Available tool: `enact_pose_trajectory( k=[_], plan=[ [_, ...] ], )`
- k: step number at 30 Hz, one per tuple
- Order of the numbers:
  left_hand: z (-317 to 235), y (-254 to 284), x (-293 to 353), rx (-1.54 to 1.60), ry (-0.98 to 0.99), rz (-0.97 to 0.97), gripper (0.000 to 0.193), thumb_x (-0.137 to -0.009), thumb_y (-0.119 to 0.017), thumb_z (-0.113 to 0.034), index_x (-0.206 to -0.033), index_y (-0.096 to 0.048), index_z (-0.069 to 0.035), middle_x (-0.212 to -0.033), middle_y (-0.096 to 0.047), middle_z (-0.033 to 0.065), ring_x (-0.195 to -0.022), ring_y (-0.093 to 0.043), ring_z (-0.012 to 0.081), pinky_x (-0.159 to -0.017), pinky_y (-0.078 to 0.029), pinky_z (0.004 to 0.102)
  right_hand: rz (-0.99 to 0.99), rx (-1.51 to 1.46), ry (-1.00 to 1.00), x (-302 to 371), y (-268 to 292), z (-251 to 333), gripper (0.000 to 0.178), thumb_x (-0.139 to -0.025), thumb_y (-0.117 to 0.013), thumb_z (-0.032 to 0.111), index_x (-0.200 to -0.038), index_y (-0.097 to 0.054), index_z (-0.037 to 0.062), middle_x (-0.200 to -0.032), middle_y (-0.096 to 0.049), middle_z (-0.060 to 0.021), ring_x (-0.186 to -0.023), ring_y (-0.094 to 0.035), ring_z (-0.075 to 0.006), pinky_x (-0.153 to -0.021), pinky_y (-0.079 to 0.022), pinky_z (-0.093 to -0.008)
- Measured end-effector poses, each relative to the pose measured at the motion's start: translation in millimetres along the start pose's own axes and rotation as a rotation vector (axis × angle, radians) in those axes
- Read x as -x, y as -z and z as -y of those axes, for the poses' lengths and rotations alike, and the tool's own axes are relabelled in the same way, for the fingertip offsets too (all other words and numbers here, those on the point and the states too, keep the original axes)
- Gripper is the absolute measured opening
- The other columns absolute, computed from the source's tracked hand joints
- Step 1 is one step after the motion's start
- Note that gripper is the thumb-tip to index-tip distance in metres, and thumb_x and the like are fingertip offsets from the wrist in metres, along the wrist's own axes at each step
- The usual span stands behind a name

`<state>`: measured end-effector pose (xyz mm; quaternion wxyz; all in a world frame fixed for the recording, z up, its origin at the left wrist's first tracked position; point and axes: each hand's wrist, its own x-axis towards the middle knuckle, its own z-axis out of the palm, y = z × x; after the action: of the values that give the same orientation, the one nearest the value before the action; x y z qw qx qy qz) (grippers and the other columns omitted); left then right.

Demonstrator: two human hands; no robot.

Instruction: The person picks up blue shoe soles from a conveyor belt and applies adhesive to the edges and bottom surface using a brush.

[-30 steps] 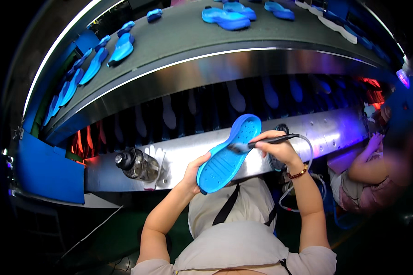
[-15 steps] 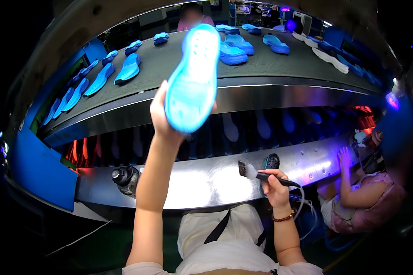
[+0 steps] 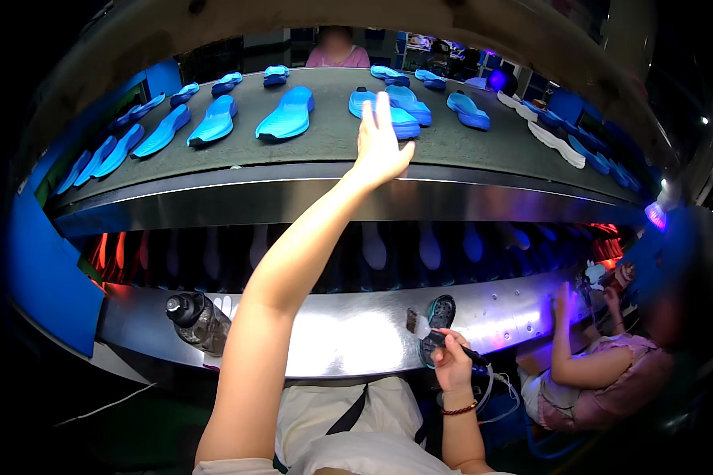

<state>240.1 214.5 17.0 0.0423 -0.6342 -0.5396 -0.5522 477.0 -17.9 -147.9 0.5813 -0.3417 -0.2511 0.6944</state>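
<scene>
Pale short-sleeved top [image 3: 372,459], cream lower clothing [image 3: 309,416], black strap [image 3: 352,410], dark red beaded bracelet [image 3: 459,408] on bare right wrist [image 3: 456,397]

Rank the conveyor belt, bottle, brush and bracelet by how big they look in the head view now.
Largest to smallest by visible area:
1. conveyor belt
2. bottle
3. brush, partly covered by fingers
4. bracelet

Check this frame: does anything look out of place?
Possibly the black, perforated, teal-edged clog on the shiny silver metal ledge: it looks unlike the bright-blue shoe soles lying on the dark-green surface above.
</scene>
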Motion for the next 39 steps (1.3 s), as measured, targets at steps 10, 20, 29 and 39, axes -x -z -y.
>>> enact_pose_trajectory(
  k=[10, 20, 29, 39],
  plan=[
    [-5.2, -10.6, -10.4, -0.370, 0.129, 0.356, 0.051, -0.076, -0.059, -0.034, -0.113, -0.043, -0.003, -0.118, -0.039, 0.0174, -0.113, -0.036, 0.0348, -0.095, -0.026, 0.0491, 0.049, -0.020, -0.077, 0.2, 0.0, -10.0, 0.019, -0.087, -0.048, 0.019, -0.095, -0.055, 0.0029, -0.082, -0.060, -0.0065, -0.059, -0.052, -0.0143, -0.056, -0.043, -0.0255],
    [-42.4, 43.4, 110.0, 0.749, 0.481, -0.419, 0.040, -0.075, -0.056, -0.005, -0.111, -0.039, -0.002, -0.106, -0.047, 0.0129, -0.101, -0.047, 0.0225, -0.091, -0.036, 0.0323, 0.121, -0.288, -0.028, 8.5, 12.9, 5.1, 0.023, -0.085, -0.050, 0.009, -0.105, -0.052, 0.0006, -0.105, -0.056, -0.0141, -0.084, -0.057, -0.0212, -0.074, -0.047, -0.0305],
    [-19.7, 99.7, 236.6, 2.186, 0.842, 0.735, 0.081, -0.074, -0.057, -0.051, -0.130, -0.027, 0.000, -0.121, -0.042, 0.0249, -0.110, -0.046, 0.0375, -0.092, -0.038, 0.0489, 0.378, -0.148, 0.170, 13.5, -3.5, 34.2, 0.025, -0.074, -0.057, 0.003, -0.099, -0.056, 0.0009, -0.105, -0.058, -0.0167, -0.108, -0.050, -0.0282, -0.100, -0.029, -0.0432],
    [-40.8, 92.0, 298.1, 1.955, 1.335, 0.545, 0.098, -0.069, -0.003, -0.079, -0.131, -0.030, -0.008, -0.115, -0.048, 0.0214, -0.103, -0.050, 0.0351, -0.088, -0.041, 0.0467, 0.244, 0.034, -0.121, -38.0, -39.0, -9.9, 0.019, -0.079, -0.053, 0.003, -0.096, -0.057, -0.0029, -0.093, -0.061, -0.0150, -0.088, -0.058, -0.0201, -0.083, -0.044, -0.0324]
  ],
)
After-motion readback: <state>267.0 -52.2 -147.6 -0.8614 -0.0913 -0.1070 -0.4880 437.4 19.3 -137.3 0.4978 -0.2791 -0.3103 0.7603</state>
